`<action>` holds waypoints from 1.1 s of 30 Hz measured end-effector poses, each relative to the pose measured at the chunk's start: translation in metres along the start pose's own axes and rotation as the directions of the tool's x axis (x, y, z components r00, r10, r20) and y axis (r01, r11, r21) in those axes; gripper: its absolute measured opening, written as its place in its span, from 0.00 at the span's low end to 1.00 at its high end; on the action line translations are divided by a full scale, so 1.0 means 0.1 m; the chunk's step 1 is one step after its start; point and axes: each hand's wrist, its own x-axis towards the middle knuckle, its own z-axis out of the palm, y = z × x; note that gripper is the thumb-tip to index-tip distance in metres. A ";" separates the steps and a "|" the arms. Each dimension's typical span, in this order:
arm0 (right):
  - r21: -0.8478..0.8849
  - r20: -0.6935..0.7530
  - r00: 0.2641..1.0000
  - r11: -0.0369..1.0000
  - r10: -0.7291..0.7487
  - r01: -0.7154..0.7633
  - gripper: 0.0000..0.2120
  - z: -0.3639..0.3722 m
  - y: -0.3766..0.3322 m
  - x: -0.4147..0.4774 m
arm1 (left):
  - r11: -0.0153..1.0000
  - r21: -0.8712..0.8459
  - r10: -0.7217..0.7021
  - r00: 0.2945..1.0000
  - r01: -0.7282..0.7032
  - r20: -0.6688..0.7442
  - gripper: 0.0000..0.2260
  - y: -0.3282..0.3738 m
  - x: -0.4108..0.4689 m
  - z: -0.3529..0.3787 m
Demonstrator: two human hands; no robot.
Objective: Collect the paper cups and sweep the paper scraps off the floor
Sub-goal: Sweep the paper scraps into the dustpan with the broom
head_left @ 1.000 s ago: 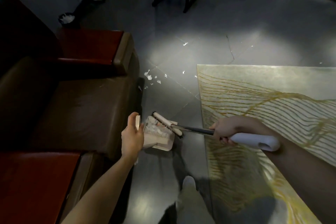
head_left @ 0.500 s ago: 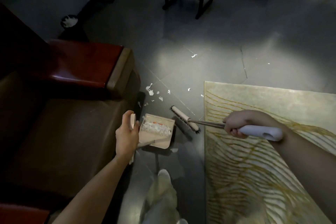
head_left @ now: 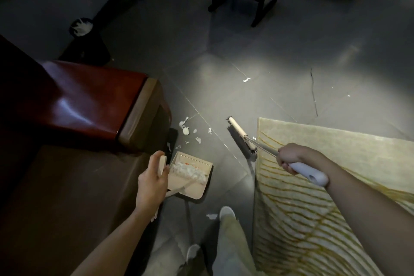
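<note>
While you stand at the corner of the rug (head_left: 336, 186), the scene reads as follows.

Left hand (head_left: 152, 182): your fingers are curled shut around the upright handle of the dustpan (head_left: 190, 177), thumb on top.
Right hand (head_left: 293, 159): clenched on the white grip of the brush (head_left: 242, 135), with the metal shaft running out ahead of your knuckles.
Dustpan: sits on the floor (head_left: 257, 51) just beside your left hand, close to the front edge of the sofa (head_left: 78, 107); a heap of white paper scraps lies inside it.
Brush: its wooden head rests on the floor along the rug's left edge, well ahead of your right hand and apart from the dustpan.
Loose scraps (head_left: 186, 130): a small cluster on the floor beyond the dustpan, by the corner of the sofa's armrest; one scrap (head_left: 246, 79) lies farther out, and another (head_left: 211, 216) is near your shoe.
Bin (head_left: 81, 27): far left beyond the sofa, white paper showing in it.
Change from one second ago: the brush head was over the dustpan; it is now lifted clear and reaches out to the floor beside the rug.
</note>
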 end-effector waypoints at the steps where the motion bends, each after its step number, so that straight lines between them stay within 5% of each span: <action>1: -0.033 -0.049 0.999 0.999 -0.014 0.013 0.05 -0.05 -0.08 0.10 | 1.000 0.000 -0.011 1.000 0.011 -0.012 0.14 0.03 0.08 0.04; 6: -0.261 -0.107 0.983 0.958 -0.147 0.115 0.17 -0.31 -0.27 0.74 | 0.998 0.015 -0.061 0.998 0.061 -0.014 0.14 0.26 0.53 0.25; 13: -0.372 -0.044 0.992 0.923 -0.121 0.096 0.24 -0.28 -0.31 1.30 | 0.996 0.085 -0.037 0.999 0.035 0.027 0.15 0.57 0.90 0.59; 24: -0.217 0.216 0.964 0.955 -0.155 0.202 0.18 0.33 -0.03 0.49 | 0.994 0.105 -0.001 0.999 -0.004 0.048 0.14 0.64 0.72 0.61; 33: -0.077 0.231 0.964 0.985 -0.135 0.157 0.25 0.09 -0.18 0.31 | 0.994 0.104 0.039 0.999 -0.041 0.023 0.14 0.76 0.60 0.52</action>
